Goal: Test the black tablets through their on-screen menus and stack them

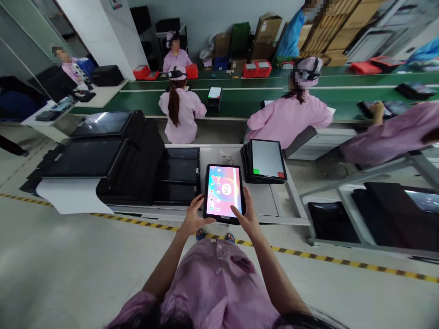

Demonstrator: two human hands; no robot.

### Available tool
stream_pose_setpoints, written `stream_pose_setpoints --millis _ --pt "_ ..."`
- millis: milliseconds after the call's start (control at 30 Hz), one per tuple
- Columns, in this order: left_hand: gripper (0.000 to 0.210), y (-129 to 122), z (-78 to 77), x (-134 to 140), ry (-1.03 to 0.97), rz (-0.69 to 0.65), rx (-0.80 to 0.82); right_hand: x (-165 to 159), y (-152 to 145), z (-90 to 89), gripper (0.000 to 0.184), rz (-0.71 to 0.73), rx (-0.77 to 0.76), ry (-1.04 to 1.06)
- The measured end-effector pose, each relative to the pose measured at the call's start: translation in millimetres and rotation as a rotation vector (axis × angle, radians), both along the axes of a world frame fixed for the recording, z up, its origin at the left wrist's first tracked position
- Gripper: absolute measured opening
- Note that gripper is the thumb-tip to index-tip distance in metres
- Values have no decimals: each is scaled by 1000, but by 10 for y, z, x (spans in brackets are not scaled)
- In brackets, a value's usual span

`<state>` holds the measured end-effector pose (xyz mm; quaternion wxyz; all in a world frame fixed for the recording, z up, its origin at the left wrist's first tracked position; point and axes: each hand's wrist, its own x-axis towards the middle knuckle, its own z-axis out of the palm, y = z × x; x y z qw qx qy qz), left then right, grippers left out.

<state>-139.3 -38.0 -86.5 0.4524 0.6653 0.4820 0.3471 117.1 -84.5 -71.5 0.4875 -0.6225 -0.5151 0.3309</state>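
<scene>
shows pink and blue on the tablet screen, yellow-and-black stripes on the floor tape, green on the bench.

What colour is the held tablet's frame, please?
The tablet's frame is black, best in head view.

Long green counter: red trays along far edge
Grey wall: brown cardboard box nearby
Pale floor: yellow-and-black striped tape
</scene>
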Motion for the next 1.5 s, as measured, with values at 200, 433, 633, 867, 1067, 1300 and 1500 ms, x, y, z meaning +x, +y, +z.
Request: stream_pose_setpoints --millis 200,433,633,867,1067,1300,1500 --pt "36 431 -18 185 -209 185 -121 -24 13 -101 87 -93 2 64" --pt "34 664 -9 511 -39 318 -39 -118 37 -25 88 -130 -1 47" --pt "54 579 19 589 -9 360 -54 -112 41 -23 88 -101 7 20" --pt "55 562 105 598 -33 405 -122 -79 40 -91 86 -75 36 -32" --pt "33 530 146 513 -199 391 -187 11 179 205 66 -47 140 -162" --pt "42 464 57 459 -418 423 -214 181 618 497 41 110 323 -469" --pt "47 287 -23 423 -495 482 -238 366 738 478 38 282 347 -617"
